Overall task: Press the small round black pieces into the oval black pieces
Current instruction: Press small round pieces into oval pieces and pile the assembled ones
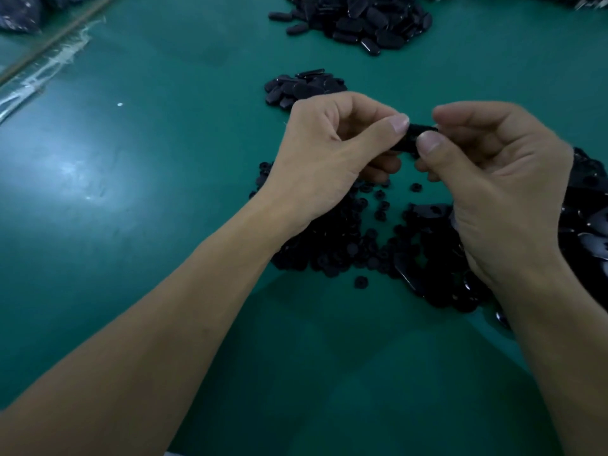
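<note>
The surface [148, 209] was plain teal-green. The oval piece [413, 134] I held was black. The round pieces [345, 248] were matte black; the oval pieces [362, 21] at the far edge, glossy black. One speck [120, 104] was white.

Table top [148, 192]: green, smooth sheet-like covering; low sheen, one broad pale glare patch at left
Far pile of oval black pieces [358, 21]: hard plastic look, glossy, sharp highlights on the curved faces
Nearer small pile of ovals [302, 90]: same black, duller, few glints
Ovals at right edge [589, 232]: glossy, bright reflections
Small round black pieces [345, 255]: matt, no glints; rubber or plastic, cannot tell
Held black piece [413, 136]: looks matt, blurred
Clear film [42, 74] at left edge: transparent plastic, crinkled, shiny
Brown strip [65, 31] beside it: wood-like, dull
</note>
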The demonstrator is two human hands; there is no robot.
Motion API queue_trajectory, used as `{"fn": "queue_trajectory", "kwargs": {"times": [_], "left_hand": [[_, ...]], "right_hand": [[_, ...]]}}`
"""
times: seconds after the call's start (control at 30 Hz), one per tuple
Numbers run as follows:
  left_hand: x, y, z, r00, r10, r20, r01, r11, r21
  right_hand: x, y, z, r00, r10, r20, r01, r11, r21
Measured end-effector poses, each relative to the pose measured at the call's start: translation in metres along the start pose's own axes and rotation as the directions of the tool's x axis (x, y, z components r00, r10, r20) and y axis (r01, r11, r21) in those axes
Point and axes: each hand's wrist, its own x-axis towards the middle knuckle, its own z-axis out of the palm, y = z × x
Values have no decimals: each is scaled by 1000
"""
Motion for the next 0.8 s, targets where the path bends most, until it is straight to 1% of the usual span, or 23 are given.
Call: {"fn": "queue_trajectory", "kwargs": {"times": [0.1, 0.17, 0.2, 0.23, 0.27, 0.33, 0.4, 0.43, 0.47, 0.53, 0.7, 0.8], "left_hand": [[1, -1, 0, 1000, 4, 16, -4, 1000, 3], [2, -2, 0, 1000, 13, 9, -13, 1000, 22], [3, -3, 1, 1000, 20, -6, -20, 999, 34], [3, -3, 1, 999, 27, -31, -25, 999, 46], [4, -4, 1, 997, 32, -66, -28, 998, 58], [6, -6, 0, 990, 36, -138, -26, 997, 73], [7, -7, -2, 984, 39, -173, -24, 996, 88], [8, -7, -3, 985, 37, -170, -21, 995, 93], [8, -7, -3, 986, 37, -161, -21, 995, 100], [7, -8, -3, 988, 41, -150, -24, 993, 113], [7, -9, -3, 988, 36, -152, -18, 993, 118], [7, -9, -4, 984, 46, -172, -23, 991, 132]], "right_hand": [[0, -1, 0, 1000, 12, -14, -13, 999, -32], [0, 0, -1, 998, 48, -35, -50, 996, -74], [-1, 1, -2, 997, 60, -43, -65, 988, -137], [-2, 2, -2, 998, 48, -39, -56, 970, -237], [-4, 4, -3, 1000, 14, -10, -17, 934, -357], [-7, 5, -3, 990, -33, 135, 104, 818, -566], [-9, 5, -2, 944, 18, 328, 226, 689, -688], [-9, 6, -1, 910, 60, 410, 278, 644, -713], [-9, 6, -1, 877, 103, 469, 310, 625, -716], [-10, 6, -1, 843, 151, 516, 305, 655, -691], [-14, 7, 3, 867, 133, 479, 260, 699, -666], [-15, 6, 4, 876, 128, 465, 253, 700, -668]]}}
